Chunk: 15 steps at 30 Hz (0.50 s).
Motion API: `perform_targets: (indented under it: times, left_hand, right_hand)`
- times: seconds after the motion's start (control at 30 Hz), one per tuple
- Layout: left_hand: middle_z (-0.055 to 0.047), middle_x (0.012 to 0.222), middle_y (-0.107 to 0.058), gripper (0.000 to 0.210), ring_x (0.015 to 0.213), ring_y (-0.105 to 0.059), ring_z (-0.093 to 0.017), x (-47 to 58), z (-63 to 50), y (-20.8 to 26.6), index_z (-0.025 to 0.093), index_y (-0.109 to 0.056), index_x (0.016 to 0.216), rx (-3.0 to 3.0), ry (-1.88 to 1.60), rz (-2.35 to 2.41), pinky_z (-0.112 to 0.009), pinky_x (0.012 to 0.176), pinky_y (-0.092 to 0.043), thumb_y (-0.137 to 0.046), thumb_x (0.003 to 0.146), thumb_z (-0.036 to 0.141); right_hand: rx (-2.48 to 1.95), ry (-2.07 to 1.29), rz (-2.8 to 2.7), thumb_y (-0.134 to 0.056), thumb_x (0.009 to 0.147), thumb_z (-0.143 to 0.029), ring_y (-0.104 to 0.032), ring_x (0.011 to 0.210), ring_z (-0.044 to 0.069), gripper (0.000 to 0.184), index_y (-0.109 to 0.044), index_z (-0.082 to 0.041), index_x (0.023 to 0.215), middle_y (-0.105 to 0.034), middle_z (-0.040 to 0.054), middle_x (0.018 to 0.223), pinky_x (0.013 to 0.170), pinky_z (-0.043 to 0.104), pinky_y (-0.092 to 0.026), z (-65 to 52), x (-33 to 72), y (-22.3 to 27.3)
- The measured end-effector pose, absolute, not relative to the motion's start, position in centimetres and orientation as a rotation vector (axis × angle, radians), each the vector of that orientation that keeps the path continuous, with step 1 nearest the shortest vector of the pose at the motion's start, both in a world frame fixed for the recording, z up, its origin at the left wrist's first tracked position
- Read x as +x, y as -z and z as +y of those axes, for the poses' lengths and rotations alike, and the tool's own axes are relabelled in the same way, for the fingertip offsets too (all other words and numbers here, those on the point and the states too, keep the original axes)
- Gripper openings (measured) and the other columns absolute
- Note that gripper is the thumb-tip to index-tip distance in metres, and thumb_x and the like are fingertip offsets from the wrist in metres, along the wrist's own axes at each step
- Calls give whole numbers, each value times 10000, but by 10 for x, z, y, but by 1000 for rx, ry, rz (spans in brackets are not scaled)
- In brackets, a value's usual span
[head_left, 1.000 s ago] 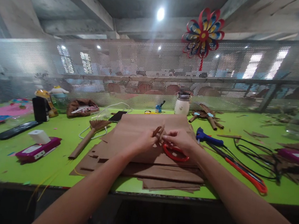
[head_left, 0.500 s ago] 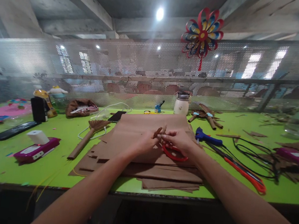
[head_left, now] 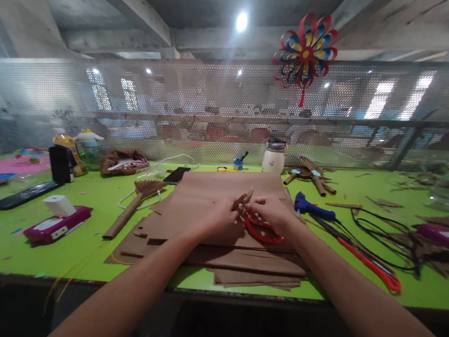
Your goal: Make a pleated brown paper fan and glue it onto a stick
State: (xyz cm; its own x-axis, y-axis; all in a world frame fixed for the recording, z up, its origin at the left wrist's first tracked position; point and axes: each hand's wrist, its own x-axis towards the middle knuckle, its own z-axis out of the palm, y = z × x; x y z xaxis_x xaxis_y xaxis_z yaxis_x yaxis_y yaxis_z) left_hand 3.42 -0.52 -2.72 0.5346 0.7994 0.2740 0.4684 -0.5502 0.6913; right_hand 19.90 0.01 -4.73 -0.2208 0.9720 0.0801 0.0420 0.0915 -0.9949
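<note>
Table (head_left: 5,243): one green surface spanning the frame; its near edge runs along the lower third, with bare green at lower left and lower right.
Mesh screen (head_left: 199,106): one perforated panel closing the far edge of the table.
Brown sheets (head_left: 213,194): one stack at centre, several layers, count not readable; ragged corners stick out at its lower left and lower edge.
Pinwheel (head_left: 306,50): one, red, blue and yellow, hanging at upper centre right.
Hands: two, meeting at centre frame above the stack.
Left hand (head_left: 219,217): fingers pinched closed on the folded brown piece.
Right hand (head_left: 272,213): fingertips narrowed onto the same piece from its right; it lies over the red scissors.
Folded brown piece (head_left: 243,199): one small strip at centre, held clear of the stack; long axis tilted, free end pointing to upper right.
Red scissors (head_left: 260,231): one pair, on the stack, partly hidden.
Glue gun (head_left: 309,206): one, blue, just right of the hands, cord trailing right.
Paper fan (head_left: 140,197): one on a rolled handle, left of the stack.
Finished brown pieces (head_left: 308,175): a small cluster beside one white jar (head_left: 273,157).
</note>
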Motion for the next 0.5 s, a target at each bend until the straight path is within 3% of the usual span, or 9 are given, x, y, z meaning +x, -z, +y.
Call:
perform_targets:
  times: [0.13,0.37,0.5]
  left_hand:
    - [-39,770,-665,318,691,-596,-159,35,-2,30,156,-631,1004,2159,-799,975,-252,657,-451,-534,706,210]
    - [-81,766,-651,289,580,-604,-151,36,6,31,120,-586,909,1877,-762,722,-277,578,-463,-486,784,361]
    - [-99,734,-651,264,565,-598,-139,36,2,27,112,-533,829,1751,-762,726,-186,424,-333,-510,775,369]
  right_hand:
    - [-1034,-1347,-1420,-602,666,-263,-420,375,43,163,-574,-132,572,-554,-12,484,363,165,-291,-4,198,44]
    - [-996,-1279,-1448,-683,624,-332,-439,427,57,235,-563,-129,617,-550,-16,500,415,183,-326,-9,200,36]
    - [-935,-1142,-1482,-705,610,-387,-405,433,48,298,-575,-130,685,-539,-27,540,405,181,-282,-9,200,35]
